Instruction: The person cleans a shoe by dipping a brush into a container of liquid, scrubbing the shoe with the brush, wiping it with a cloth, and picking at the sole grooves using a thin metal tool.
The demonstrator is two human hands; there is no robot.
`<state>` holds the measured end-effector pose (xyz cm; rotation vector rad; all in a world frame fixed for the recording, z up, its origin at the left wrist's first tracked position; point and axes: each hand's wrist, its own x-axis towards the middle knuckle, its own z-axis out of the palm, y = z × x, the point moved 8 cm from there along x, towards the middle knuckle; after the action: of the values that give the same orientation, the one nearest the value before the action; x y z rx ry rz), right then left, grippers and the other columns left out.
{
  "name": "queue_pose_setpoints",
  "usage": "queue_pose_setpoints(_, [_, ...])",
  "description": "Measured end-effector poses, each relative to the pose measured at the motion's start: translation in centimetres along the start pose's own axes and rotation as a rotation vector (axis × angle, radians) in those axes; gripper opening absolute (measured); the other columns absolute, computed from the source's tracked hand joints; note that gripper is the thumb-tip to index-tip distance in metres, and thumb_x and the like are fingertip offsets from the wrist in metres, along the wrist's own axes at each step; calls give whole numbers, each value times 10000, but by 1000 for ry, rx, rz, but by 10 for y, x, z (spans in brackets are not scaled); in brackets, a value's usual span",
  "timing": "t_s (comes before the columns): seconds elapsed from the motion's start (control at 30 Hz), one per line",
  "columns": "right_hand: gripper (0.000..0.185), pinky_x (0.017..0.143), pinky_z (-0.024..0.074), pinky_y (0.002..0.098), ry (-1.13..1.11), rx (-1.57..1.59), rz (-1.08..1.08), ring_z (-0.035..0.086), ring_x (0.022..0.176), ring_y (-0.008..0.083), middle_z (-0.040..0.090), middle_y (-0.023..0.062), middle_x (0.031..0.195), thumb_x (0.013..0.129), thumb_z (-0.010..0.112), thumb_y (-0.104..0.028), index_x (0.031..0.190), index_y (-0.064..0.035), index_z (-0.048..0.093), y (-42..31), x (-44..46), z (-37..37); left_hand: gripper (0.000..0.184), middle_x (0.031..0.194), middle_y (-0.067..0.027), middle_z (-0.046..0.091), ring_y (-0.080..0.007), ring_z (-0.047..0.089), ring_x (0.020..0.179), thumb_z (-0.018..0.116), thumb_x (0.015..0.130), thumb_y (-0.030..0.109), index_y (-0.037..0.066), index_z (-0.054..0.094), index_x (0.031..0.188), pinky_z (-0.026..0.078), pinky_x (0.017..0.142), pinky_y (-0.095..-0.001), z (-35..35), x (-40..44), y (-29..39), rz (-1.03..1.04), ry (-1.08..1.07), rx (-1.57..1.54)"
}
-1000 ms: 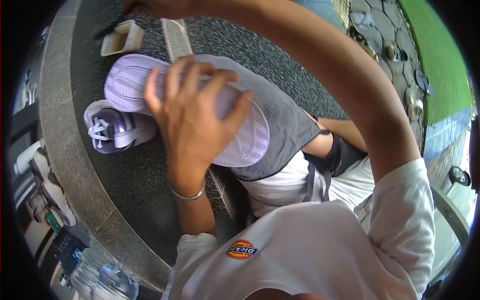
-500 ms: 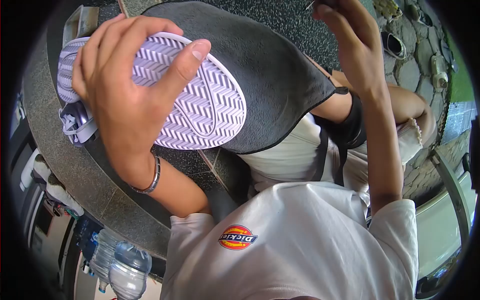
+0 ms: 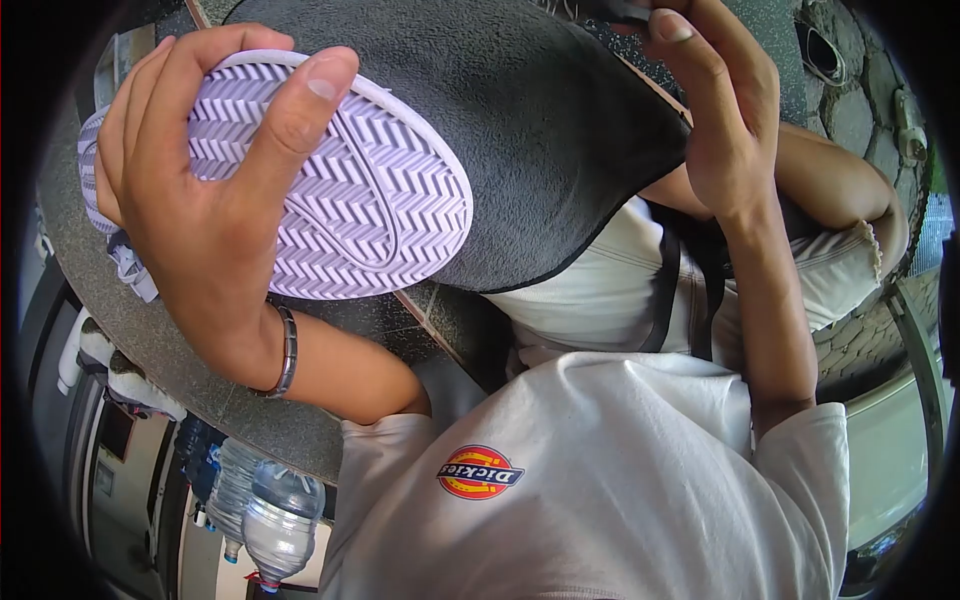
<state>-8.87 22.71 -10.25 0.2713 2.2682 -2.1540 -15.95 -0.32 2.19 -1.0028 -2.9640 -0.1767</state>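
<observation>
At ten o'clock we see one lavender shoe (image 3: 390,200), its rounded sole ridged in herringbone; the left hand (image 3: 205,205) grips it, fingers wide apart, thumb over the tread. At two o'clock the right hand (image 3: 735,125) pinches one dark object (image 3: 624,12), cropped above. We count one fuzzy grey cloth (image 3: 545,130) toward twelve, one speckled stone ledge (image 3: 150,320) at nine, two clear bottles (image 3: 283,530) at seven.

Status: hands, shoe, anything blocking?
Left hand gripping shoe, sole facing camera. Right hand holding something dark, partly out of frame. Left thumb overlaps sole.
</observation>
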Motion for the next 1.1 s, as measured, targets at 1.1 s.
queue_pose_setpoints(1.1, [385, 770, 304, 350, -34, -393, -913, 444, 706, 168, 479, -50, 689, 686, 858, -498, 689, -197, 618, -48, -19, 44, 276, 931, -7, 720, -252, 677, 953, 849, 815, 322, 100, 724, 921, 475, 901, -380, 6, 7, 36, 85, 7, 143])
